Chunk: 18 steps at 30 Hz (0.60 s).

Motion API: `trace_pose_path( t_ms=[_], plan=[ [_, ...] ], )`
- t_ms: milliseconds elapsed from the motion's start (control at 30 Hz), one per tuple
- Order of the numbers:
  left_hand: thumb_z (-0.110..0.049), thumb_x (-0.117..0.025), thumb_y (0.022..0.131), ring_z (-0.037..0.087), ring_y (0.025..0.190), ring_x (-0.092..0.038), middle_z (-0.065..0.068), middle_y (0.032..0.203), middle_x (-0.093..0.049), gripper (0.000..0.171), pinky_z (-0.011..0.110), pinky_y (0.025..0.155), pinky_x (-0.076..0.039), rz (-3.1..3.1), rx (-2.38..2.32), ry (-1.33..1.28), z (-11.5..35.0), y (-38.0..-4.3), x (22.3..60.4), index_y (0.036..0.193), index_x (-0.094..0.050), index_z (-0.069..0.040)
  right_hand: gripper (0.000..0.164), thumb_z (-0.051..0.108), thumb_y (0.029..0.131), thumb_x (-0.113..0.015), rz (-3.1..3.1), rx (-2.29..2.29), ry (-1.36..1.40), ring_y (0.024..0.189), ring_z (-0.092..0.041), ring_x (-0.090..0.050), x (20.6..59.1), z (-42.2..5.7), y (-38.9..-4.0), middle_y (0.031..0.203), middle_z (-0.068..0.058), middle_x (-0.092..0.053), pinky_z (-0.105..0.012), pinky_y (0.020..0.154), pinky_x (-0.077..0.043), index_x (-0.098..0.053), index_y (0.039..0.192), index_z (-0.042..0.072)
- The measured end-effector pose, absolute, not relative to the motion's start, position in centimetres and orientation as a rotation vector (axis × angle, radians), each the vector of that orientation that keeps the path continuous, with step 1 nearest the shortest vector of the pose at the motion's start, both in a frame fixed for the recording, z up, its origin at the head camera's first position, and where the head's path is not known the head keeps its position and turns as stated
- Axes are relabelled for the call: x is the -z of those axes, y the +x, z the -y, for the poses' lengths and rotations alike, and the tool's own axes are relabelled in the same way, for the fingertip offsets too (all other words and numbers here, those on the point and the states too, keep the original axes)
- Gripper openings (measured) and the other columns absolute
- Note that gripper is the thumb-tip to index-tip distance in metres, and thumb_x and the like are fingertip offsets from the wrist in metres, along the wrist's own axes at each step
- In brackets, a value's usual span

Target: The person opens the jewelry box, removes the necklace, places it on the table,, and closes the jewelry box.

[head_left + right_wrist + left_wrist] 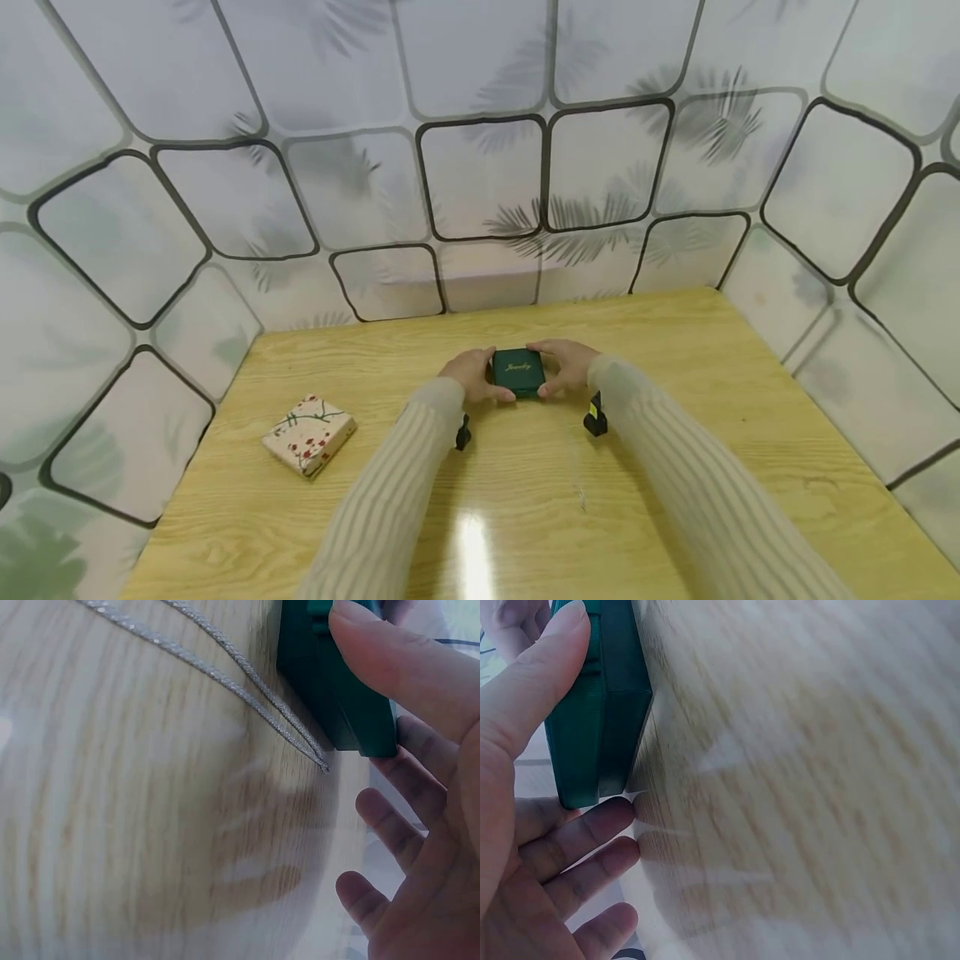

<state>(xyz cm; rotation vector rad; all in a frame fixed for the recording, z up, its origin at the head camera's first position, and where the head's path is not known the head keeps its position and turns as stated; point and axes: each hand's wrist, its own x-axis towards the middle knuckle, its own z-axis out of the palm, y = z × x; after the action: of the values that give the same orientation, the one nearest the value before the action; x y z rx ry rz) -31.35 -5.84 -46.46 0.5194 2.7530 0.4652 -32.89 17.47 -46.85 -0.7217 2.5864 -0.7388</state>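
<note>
A dark green jewelry box (517, 372) with gold lettering on its lid lies closed on the table, between both hands. My left hand (468, 372) grips its left side, the thumb on the near edge and a fingertip at the far corner. From the right, my right hand (572, 362) holds it the same way, thumb in front. In each wrist view the lower fingers are spread apart off the box. A thin silver chain (247, 694) lies on the wood just in front of the box, doubled back at one end.
A cream box with red flowers and green stems (309, 435) sits on the left of the wooden table (712, 400). Patterned curtains (480, 183) enclose the table at the back and both sides. A light reflection shines near the front.
</note>
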Motion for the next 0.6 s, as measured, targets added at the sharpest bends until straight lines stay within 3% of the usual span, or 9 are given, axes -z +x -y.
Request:
trace_pose_path(
  t_ms=[600],
  plan=[
    [-0.064,-0.065,0.065,0.024,0.129,-0.033,0.008,0.145,-0.031,0.108,0.04,0.102,-0.03,-2.707,-0.5,0.453,5.79,-32.3,45.97,0.147,-0.015,-0.014,0.095,0.038,0.069,-0.078,-2.583,0.741,-0.691,0.132,-0.029,-0.023,46.65,-17.2,-33.78,0.146,-0.009,-0.026,-0.048,0.104,-0.024,-0.025,0.146,0.019]
  ],
)
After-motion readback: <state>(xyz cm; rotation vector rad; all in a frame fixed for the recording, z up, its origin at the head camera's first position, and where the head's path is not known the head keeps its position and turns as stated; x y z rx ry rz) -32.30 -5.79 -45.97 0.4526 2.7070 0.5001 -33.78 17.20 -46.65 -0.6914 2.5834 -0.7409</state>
